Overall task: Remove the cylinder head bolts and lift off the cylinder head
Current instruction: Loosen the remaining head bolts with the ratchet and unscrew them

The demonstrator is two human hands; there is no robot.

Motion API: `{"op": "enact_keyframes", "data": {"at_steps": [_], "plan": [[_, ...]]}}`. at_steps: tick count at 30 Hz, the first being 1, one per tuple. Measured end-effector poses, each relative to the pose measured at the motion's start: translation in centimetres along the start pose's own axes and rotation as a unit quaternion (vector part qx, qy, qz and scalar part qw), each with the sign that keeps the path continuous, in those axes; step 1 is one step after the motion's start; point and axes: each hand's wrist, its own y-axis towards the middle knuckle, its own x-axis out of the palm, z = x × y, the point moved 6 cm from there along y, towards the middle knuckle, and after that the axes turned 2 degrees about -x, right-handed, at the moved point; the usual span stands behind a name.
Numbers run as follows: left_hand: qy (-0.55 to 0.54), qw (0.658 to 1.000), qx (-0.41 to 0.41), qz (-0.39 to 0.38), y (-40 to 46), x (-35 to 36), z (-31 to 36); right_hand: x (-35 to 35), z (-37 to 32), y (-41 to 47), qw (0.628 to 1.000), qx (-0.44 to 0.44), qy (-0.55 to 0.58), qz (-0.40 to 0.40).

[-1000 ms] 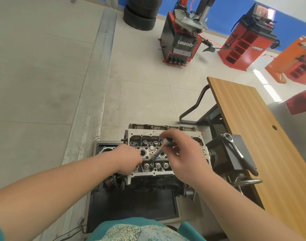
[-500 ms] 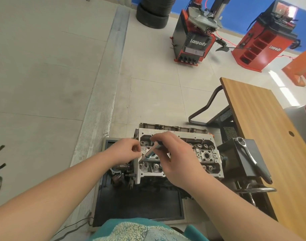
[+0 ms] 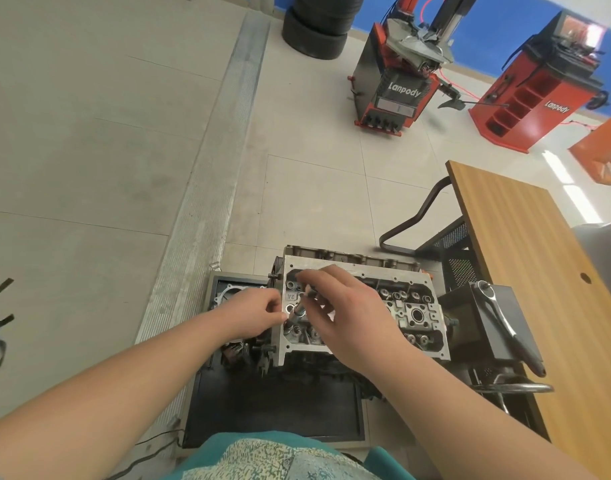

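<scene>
The grey aluminium cylinder head point(image 3: 411, 306) sits on the engine block, valve gear facing up. My right hand point(image 3: 349, 317) hovers over its left half and pinches the upper end of a short metal socket tool point(image 3: 299, 309), which leans down to the left. My left hand point(image 3: 252, 315) is at the head's left edge, its curled fingertips on the tool's lower end. The tool tip and the bolt beneath it are hidden by my fingers.
A ratchet wrench point(image 3: 501, 320) lies on a black box right of the engine, next to a wooden table point(image 3: 526, 258). A black tray point(image 3: 273, 407) lies under the engine. A red tyre changer point(image 3: 397, 88), a balancer point(image 3: 536, 98) and stacked tyres point(image 3: 318, 29) stand far back.
Both hands have moved with the tool from the middle of the cylinder head to its left end. The view has shifted left.
</scene>
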Motion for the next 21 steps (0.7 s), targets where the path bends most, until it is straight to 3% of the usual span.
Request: {"op": "enact_keyframes", "data": {"at_steps": [3, 6, 8, 10, 12, 14, 18, 21], "plan": [[-0.076, 0.994, 0.074, 0.017, -0.9, -2.2, 1.6, -0.4, -0.4, 0.4, 1.0, -0.002, -0.007, 0.02], [-0.098, 0.982, 0.141, -0.083, -2.4, -3.1, 3.9, -0.7, -0.7, 0.7, 0.998, -0.029, -0.047, 0.025], [-0.084, 0.975, 0.18, -0.101, -2.8, -3.2, 5.2, -0.7, -1.2, 0.7, 0.997, -0.061, -0.047, -0.028], [-0.084, 0.974, 0.198, -0.068, -3.1, -3.6, 6.1, -1.0, -1.4, 0.5, 0.995, -0.071, -0.018, -0.063], [-0.089, 0.975, 0.204, -0.012, -3.2, -4.1, 6.5, -1.3, -1.3, 0.6, 0.998, -0.025, -0.02, -0.051], [-0.09, 0.975, 0.202, 0.022, -3.0, -4.4, 6.6, -1.5, -0.9, 1.0, 0.994, 0.032, -0.097, -0.033], [-0.111, 0.974, 0.196, -0.035, -2.9, -3.7, 6.6, -1.5, -1.3, 1.3, 0.981, -0.026, -0.173, -0.079], [-0.09, 0.973, 0.212, -0.033, -3.2, -3.6, 6.9, -2.0, -2.2, 0.9, 0.987, -0.066, -0.08, -0.122]]}}
